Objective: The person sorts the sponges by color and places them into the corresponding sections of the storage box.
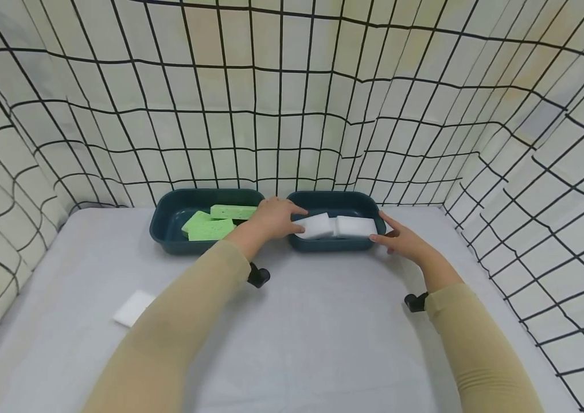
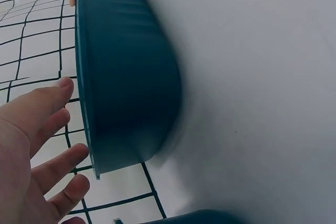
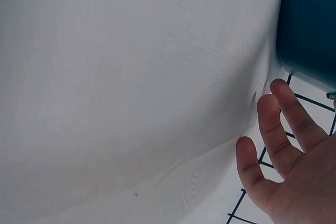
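My left hand (image 1: 275, 219) reaches over the near end of the right teal bin (image 1: 333, 245), its thumb at a white block (image 1: 315, 226) inside. In the left wrist view its fingers are spread beside the bin's rim. A second white block (image 1: 355, 227) lies in the same bin, toward the right. My right hand (image 1: 400, 238) is at the bin's right end, thumb and forefinger apart at the rim and close to that block. Other fingers of the right hand (image 3: 294, 156) extend loosely outside the bin wall in the right wrist view.
Another teal bin (image 1: 168, 248) stands to the left, with several light green blocks (image 1: 211, 230) in it. One more white block (image 1: 134, 308) lies on the white-covered table (image 1: 312, 332), partly behind my left sleeve. Black grid netting (image 1: 281, 109) rises at the back and both sides.
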Tool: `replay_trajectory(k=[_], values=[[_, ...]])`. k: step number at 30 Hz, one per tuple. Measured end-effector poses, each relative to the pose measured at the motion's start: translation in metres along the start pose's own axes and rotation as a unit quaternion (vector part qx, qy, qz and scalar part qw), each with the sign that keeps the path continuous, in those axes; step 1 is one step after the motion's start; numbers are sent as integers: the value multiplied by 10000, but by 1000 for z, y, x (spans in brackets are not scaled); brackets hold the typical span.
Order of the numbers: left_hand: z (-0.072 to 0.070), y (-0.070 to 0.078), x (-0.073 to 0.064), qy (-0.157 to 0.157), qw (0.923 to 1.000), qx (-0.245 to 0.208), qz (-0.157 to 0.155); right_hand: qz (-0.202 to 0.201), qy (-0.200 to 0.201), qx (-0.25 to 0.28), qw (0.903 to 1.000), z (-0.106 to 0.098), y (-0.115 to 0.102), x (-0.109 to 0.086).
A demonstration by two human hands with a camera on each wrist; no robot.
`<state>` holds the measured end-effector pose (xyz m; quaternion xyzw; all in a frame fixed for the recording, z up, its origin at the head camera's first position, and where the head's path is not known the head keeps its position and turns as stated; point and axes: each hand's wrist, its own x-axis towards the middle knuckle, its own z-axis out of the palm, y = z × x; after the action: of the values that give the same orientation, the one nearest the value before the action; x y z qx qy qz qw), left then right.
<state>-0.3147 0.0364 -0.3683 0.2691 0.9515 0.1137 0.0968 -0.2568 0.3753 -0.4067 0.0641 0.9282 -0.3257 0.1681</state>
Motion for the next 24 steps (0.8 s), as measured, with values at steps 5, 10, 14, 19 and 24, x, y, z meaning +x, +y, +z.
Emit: replay_trajectory(k=[5, 10, 14, 19, 24], values=[[-4, -1, -5, 103, 9998, -170, -9, 31, 13, 22, 10000, 0, 0, -1], [-9, -3, -16, 154, 9995, -273, -16, -44, 10, 15, 10000, 0, 1, 0], [-13, -6, -29, 248, 9991, -337, -48, -14, 23, 40, 10000, 0, 5, 3], [-18, -16, -51, 366, 9990, -262, -25, -60, -57, 17, 10000, 1, 5, 3], [-23, -32, -81, 411, 9990, -158, -12, -90, -70, -11, 9999, 1, 5, 3]])
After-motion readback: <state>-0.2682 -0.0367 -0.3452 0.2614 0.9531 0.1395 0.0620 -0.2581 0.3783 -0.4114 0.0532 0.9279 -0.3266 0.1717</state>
